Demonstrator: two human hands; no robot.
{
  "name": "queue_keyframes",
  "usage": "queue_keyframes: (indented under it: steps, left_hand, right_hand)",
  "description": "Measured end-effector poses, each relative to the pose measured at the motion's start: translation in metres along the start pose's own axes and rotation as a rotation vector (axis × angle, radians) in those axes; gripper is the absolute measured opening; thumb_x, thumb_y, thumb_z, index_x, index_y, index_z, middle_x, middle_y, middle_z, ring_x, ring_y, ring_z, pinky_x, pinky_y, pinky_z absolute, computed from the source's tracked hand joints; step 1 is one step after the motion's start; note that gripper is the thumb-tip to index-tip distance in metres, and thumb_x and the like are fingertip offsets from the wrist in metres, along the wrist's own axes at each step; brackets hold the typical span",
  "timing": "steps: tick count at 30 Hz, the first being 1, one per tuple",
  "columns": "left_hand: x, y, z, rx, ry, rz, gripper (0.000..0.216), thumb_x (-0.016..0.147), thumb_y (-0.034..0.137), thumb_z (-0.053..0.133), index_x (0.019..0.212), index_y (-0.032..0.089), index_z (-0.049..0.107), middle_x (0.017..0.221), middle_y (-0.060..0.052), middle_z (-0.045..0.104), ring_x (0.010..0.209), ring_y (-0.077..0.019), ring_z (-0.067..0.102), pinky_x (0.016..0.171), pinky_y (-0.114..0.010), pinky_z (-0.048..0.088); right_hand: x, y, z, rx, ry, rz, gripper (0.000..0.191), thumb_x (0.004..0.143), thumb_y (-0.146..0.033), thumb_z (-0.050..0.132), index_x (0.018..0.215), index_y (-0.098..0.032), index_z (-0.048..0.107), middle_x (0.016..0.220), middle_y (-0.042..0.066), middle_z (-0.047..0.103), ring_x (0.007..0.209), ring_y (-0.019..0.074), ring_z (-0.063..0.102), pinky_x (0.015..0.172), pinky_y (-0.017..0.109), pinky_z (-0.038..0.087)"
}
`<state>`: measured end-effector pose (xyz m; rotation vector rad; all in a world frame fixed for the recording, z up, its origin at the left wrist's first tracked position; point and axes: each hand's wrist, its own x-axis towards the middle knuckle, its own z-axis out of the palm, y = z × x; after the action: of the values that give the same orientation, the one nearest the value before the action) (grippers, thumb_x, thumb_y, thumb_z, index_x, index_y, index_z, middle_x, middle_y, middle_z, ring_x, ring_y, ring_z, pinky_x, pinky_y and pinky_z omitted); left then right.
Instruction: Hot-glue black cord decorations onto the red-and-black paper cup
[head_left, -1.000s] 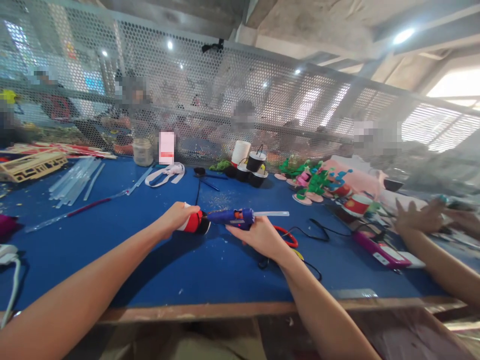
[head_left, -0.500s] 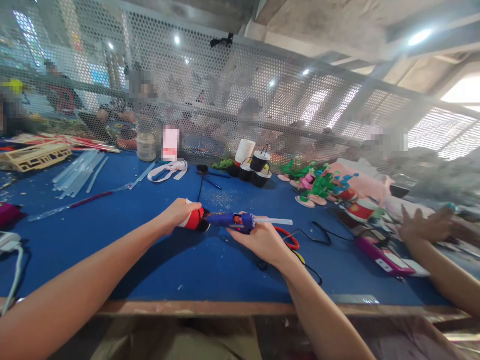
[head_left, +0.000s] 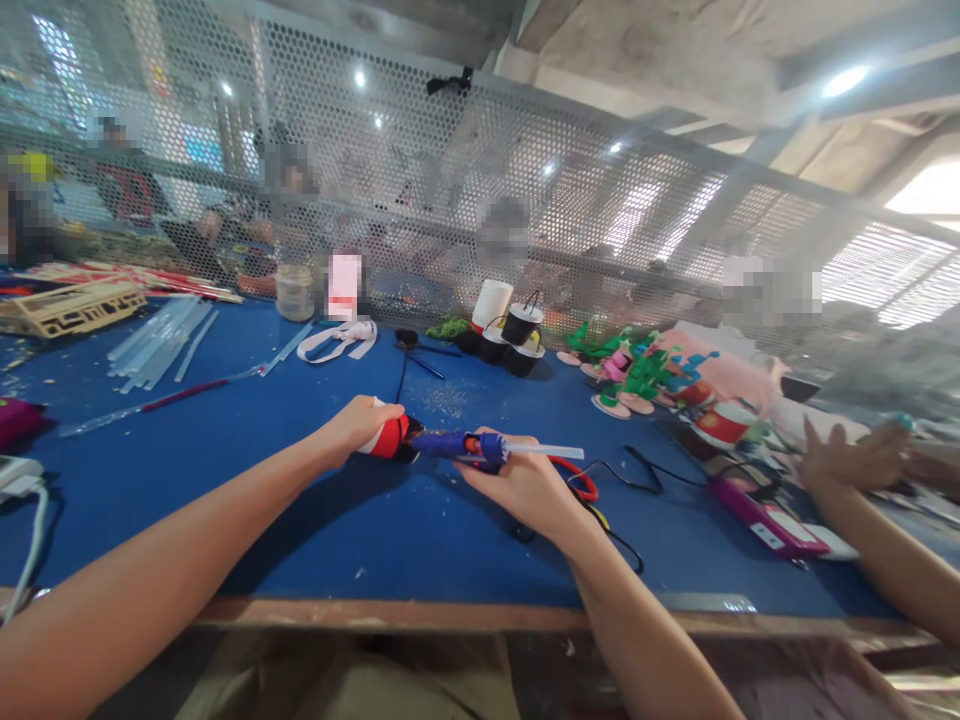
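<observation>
My left hand (head_left: 364, 425) is wrapped round a red and white paper cup (head_left: 391, 438) that lies tilted, its dark end toward the right. In my right hand (head_left: 529, 485) is a blue glue gun (head_left: 461, 446), held level with its nozzle at the cup's dark end; whether they touch I cannot tell. A clear glue stick (head_left: 551, 452) juts from the back of the gun. Beneath my right wrist lie a black cable and a red ring (head_left: 583, 480).
Glue sticks (head_left: 161, 340) lie at the left near a wooden crate (head_left: 82, 305). Black and white cups (head_left: 520, 325) stand at the back, green craft plants (head_left: 645, 370) to their right. A purple power strip (head_left: 772, 518) lies by another person's hands (head_left: 855, 455). Behind runs a mesh screen (head_left: 420, 170).
The back of the glue gun with its glue stick has dipped slightly. My left hand and the cup have stayed in place.
</observation>
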<state>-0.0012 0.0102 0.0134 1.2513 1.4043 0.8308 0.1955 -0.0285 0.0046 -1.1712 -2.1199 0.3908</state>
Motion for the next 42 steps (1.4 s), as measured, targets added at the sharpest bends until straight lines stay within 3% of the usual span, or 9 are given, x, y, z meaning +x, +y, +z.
queue_keyframes:
  steps: [8,18,26,32,36,42]
  left_hand:
    - [0.0015,-0.0014,0.0005,0.022,0.009,0.016,0.023,0.059,0.035,0.052,0.049,0.016,0.046,0.04,0.004,0.044,0.041,-0.0098,0.04,0.044,-0.022,0.026]
    - [0.0017,-0.0031,0.0,0.129,-0.004,0.117,0.026,0.059,0.037,0.052,0.047,0.016,0.043,0.039,0.006,0.036,0.04,-0.0079,0.032,0.044,-0.023,0.021]
    - [0.0017,-0.0027,-0.0009,0.151,-0.019,0.142,0.026,0.059,0.037,0.051,0.046,0.016,0.042,0.039,0.006,0.034,0.04,-0.0077,0.03,0.044,-0.023,0.019]
    - [0.0023,-0.0036,-0.0005,0.172,-0.001,0.142,0.025,0.059,0.037,0.052,0.047,0.017,0.042,0.039,0.006,0.034,0.039,-0.0077,0.03,0.043,-0.023,0.019]
    - [0.0025,-0.004,-0.0009,0.161,-0.035,0.163,0.027,0.059,0.037,0.051,0.044,0.017,0.041,0.038,0.006,0.032,0.039,-0.0072,0.028,0.043,-0.023,0.018]
    - [0.0015,-0.002,0.0,0.215,-0.001,0.154,0.027,0.058,0.039,0.052,0.046,0.017,0.043,0.039,0.006,0.033,0.04,-0.0078,0.029,0.043,-0.023,0.018]
  right_hand:
    - [-0.0005,0.0007,-0.001,-0.031,-0.003,0.001,0.013,0.071,-0.028,0.051,0.064,-0.017,0.053,0.06,0.0,0.055,0.057,0.0135,0.051,0.055,0.023,0.039]
    - [0.0049,0.0007,-0.0005,-0.063,0.087,0.129,0.018,0.069,-0.032,0.051,0.065,-0.015,0.057,0.058,0.001,0.057,0.056,0.0149,0.05,0.056,0.027,0.042]
    - [0.0029,-0.0037,-0.0036,-0.014,0.03,0.178,0.02,0.067,-0.031,0.053,0.054,-0.016,0.054,0.044,-0.003,0.044,0.045,0.0113,0.043,0.042,0.022,0.033]
    - [0.0038,-0.0036,-0.0045,0.014,0.072,0.15,0.018,0.068,-0.03,0.052,0.061,-0.016,0.06,0.049,-0.002,0.051,0.052,0.0134,0.048,0.048,0.023,0.038]
    - [0.0042,-0.0049,-0.0062,0.026,0.009,0.187,0.018,0.066,-0.03,0.053,0.055,-0.016,0.057,0.045,-0.003,0.047,0.045,0.0114,0.044,0.043,0.022,0.035]
    - [0.0073,-0.004,-0.0063,0.027,0.062,0.206,0.018,0.067,-0.03,0.052,0.055,-0.016,0.055,0.046,-0.003,0.045,0.047,0.0118,0.043,0.047,0.024,0.035]
